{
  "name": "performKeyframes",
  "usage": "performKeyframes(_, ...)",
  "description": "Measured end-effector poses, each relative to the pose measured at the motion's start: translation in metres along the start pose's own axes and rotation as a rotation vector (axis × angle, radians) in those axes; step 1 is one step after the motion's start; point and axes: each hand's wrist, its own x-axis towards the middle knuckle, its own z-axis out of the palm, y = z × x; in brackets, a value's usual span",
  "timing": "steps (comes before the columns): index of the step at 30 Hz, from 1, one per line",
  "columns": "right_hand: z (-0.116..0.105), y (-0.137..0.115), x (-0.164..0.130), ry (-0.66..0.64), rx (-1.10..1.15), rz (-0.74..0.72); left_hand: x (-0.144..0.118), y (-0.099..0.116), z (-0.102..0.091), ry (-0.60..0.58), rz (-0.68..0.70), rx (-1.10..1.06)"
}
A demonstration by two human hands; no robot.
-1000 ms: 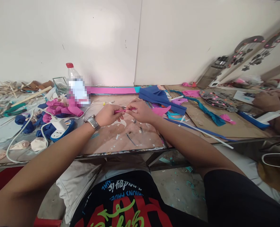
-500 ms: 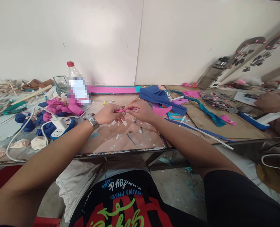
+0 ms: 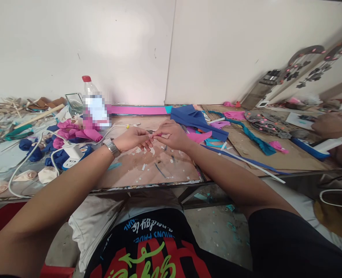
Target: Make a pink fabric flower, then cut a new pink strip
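My left hand point(image 3: 136, 139), with a metal watch point(image 3: 112, 147) on its wrist, is closed in a pinch above the worktable point(image 3: 147, 170). My right hand point(image 3: 172, 135) meets it fingertip to fingertip. Between the fingers shows a sliver of a thin pink strip point(image 3: 157, 136), mostly covered by them. A wider pink piece point(image 3: 200, 136) sticks out just past my right hand; whether it is the same strip I cannot tell. Dark blue fabric point(image 3: 199, 121) lies behind my right hand.
Rolled pink point(image 3: 92, 134) and blue fabric pieces lie left, beside a power strip point(image 3: 72, 160) with a white cable. A red-capped bottle point(image 3: 86, 79) stands behind. Cardboard point(image 3: 240, 154) with teal fabric point(image 3: 257, 139) is at right, near another person's hands point(image 3: 329, 124).
The pink strip between my fingers shows less than before, and my fingertips are closer together. The pink piece beyond my right hand has shifted slightly to the right.
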Motion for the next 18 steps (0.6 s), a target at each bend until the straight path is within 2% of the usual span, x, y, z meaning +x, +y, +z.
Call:
performKeyframes(6,0.0045,0.0020,-0.0012,0.026,-0.024,0.006,0.0009,-0.0035,0.0012,0.106,0.121,0.271)
performKeyframes(14,0.0069,-0.0022,-0.0018,-0.006,-0.058,0.072,-0.0038,-0.0025,0.0064,0.302,0.412,0.877)
performKeyframes(18,0.0063,-0.0045,-0.0016,-0.033,-0.061,0.095,-0.0047,-0.0012,0.0079,0.355,0.444,0.964)
